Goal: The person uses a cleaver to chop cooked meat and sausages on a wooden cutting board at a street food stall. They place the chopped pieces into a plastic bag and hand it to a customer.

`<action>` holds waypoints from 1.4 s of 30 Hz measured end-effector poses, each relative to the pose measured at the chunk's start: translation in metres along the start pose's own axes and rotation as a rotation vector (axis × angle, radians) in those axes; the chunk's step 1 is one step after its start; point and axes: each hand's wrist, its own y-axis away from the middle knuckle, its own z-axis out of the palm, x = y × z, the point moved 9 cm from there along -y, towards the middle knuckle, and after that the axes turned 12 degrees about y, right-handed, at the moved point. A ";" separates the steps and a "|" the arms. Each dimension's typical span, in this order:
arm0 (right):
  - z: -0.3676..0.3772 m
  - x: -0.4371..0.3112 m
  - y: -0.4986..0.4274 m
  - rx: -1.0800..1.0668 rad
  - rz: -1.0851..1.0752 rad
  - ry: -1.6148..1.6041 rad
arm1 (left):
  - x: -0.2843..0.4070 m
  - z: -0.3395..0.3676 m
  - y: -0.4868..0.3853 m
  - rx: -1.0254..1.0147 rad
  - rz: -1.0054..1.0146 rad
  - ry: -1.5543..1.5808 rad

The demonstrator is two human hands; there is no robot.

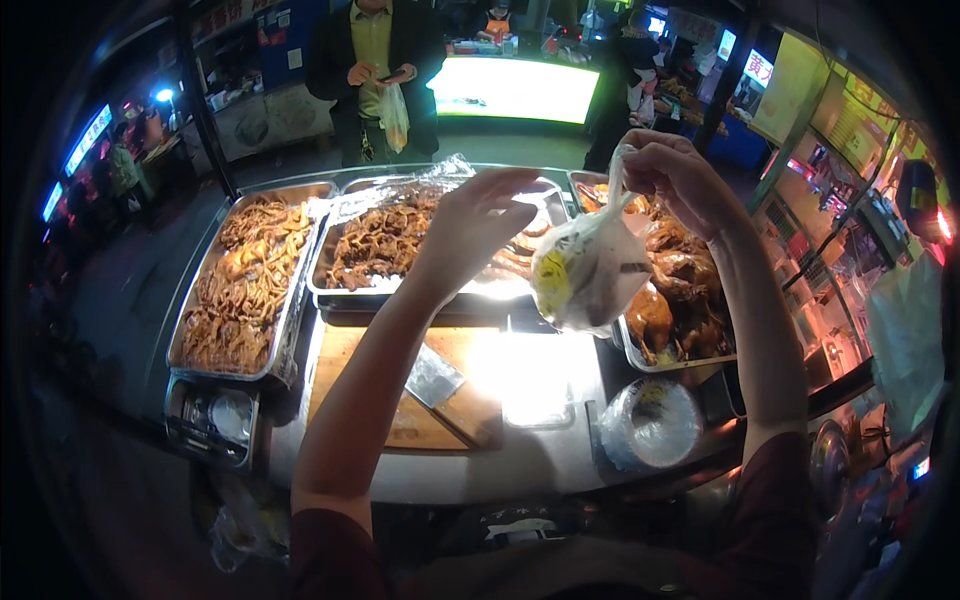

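Observation:
Up over the food trays, my right hand grips the twisted top of a filled plastic bag, which hangs from it and bears a yellow print and writing. To the left of the bag, my left hand is raised with its fingers apart and nothing seen in it. Beneath my left forearm, a cleaver lies on a wooden cutting board. Behind my left hand stands a metal tray of dark braised meat. Whole glazed poultry fills the tray below my right hand.
At the left is a tray of braised food pieces, with a small metal container before it. A roll of plastic bags stands at the counter's front right. Across the counter stands a person holding a plastic bag. Glare covers part of the worktop.

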 end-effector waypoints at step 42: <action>0.141 0.089 -0.334 0.089 0.159 -0.034 | -0.162 -0.280 -0.144 0.249 -0.156 0.029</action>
